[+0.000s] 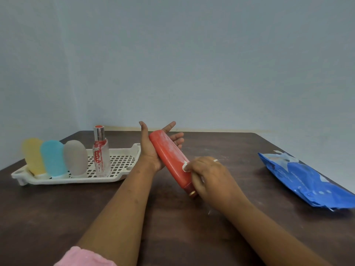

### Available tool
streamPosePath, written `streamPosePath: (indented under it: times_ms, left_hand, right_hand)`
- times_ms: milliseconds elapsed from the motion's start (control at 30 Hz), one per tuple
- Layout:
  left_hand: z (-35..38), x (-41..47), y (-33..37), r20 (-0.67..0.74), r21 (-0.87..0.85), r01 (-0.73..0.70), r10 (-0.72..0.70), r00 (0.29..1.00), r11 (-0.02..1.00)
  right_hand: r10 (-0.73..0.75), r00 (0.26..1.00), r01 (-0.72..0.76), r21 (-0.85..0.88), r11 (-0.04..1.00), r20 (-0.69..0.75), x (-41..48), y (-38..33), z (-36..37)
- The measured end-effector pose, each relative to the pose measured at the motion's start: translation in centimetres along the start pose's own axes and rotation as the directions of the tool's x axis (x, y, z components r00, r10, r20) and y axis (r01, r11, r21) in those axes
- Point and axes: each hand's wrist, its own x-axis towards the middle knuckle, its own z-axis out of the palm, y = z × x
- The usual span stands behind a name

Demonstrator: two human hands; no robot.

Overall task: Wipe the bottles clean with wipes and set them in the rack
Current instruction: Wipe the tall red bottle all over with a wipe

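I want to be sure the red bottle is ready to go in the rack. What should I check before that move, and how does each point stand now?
1. Bottle supported: the red bottle lies across the palm of the open left hand. Ok.
2. Wipe in contact: the right hand pinches the wipe against the bottle near its cap end. Ok.
3. Surface clean: whitish smears show on the upper body. Not ok.
4. Room in the rack: bare grid lies right of the clear spray bottle. Ok.
5. Cap shut: mostly hidden by the right hand. Cannot tell.
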Motion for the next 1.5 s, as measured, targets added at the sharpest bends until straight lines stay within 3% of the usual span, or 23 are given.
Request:
streamPosePath:
  times_ms: [200,333,500,667,867,1000,1200,1367,1500]
  left_hand:
    - [0.0,-0.1,0.1,0.000,0.007,0.003,-0.003,1.000,1.000]
    - [0.0,-0.1,0.0,0.007,0.008,0.006,-0.006,1.000,1.000]
    - [-0.1,-0.1,0.0,0.018,0.006,0.009,-0.009,1.000,1.000]
    - [-0.2,-0.2,0.0,0.008,0.025,0.002,-0.002,1.000,1.000]
    - [0.1,-0.4,0.0,0.023,0.019,0.002,-0.003,1.000,1.000]
    - [0.0,-0.5,0.0,0.017,0.010,0.007,-0.008,1.000,1.000]
    - [0.5,-0.6,0.2,0.029,0.025,0.013,-0.013,0.999,1.000]
    - [0.4,-0.5,0.2,0.047,0.036,0.008,-0.009,0.999,0.999]
    - [0.5,-0.5,0.2,0.095,0.023,0.022,-0.025,0.995,0.999]
  right_hand:
    - [-0.036,0.998,0.035,0.011,0.999,0.046,-0.3,0.0,0.1]
    - [0.092,0.996,-0.093,0.071,0.993,0.013,-0.1,0.5,-0.1]
    - [0.039,0.996,-0.042,0.037,0.998,0.081,-0.3,-0.2,-0.4]
    - [0.194,0.979,-0.199,0.079,0.977,0.068,0.0,0.7,-0.3]
    - [0.154,0.986,-0.160,0.107,0.981,0.066,-0.3,0.3,-0.2]
    - [0.249,0.965,-0.257,0.123,0.959,0.075,-0.3,1.1,-0.2]
    - [0.249,0.968,-0.251,0.191,0.949,0.032,-0.1,1.1,0.2]
    - [0.330,0.939,-0.343,0.213,0.915,0.093,-0.2,1.9,0.5]
    - [0.349,0.937,-0.335,0.295,0.895,0.005,0.1,1.6,0.6]
